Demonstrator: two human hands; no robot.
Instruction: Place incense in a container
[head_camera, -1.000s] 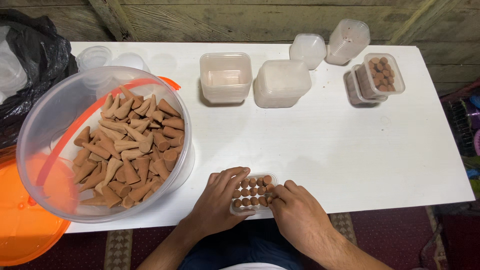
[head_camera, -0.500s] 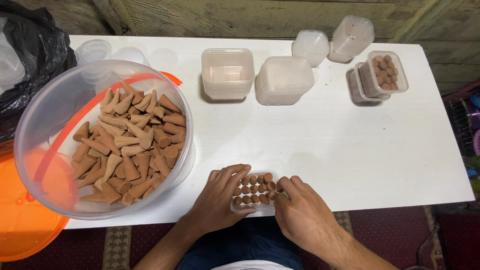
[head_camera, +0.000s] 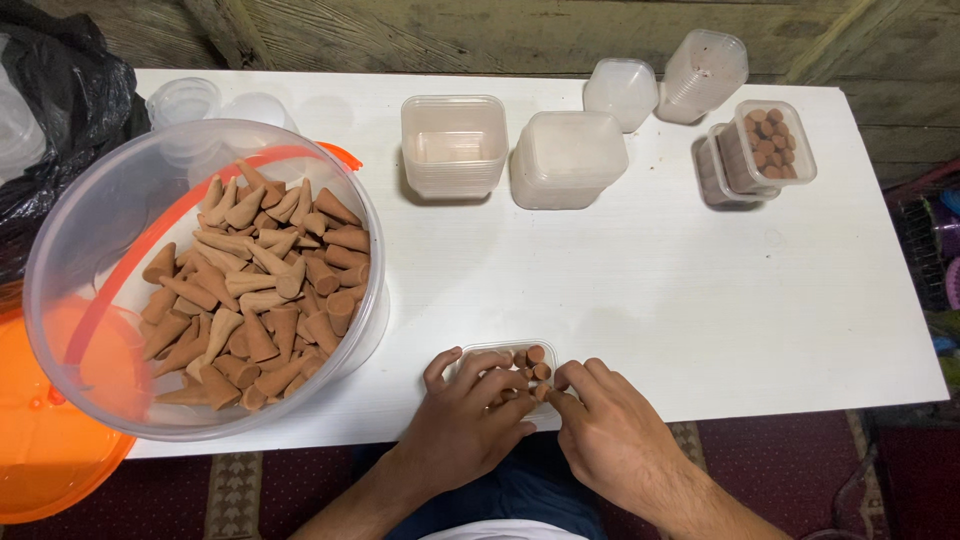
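Two bare hands met at the near edge of a white table. The left hand lay curled over a small clear plastic tray packed with brown cones, its fingers closed onto the tray and cones. The right hand touched the tray's right side, fingertips pinched together on a cone at the tray's near corner. The tray sat under and between both hands.

Left of the hands stood a large clear tub heaped with loose brown cones, beside an orange lid. Beyond the hands sat stacks of empty clear containers and an upturned stack. Farther right of these, a filled tray rested on another. A black bag lay at the far left.
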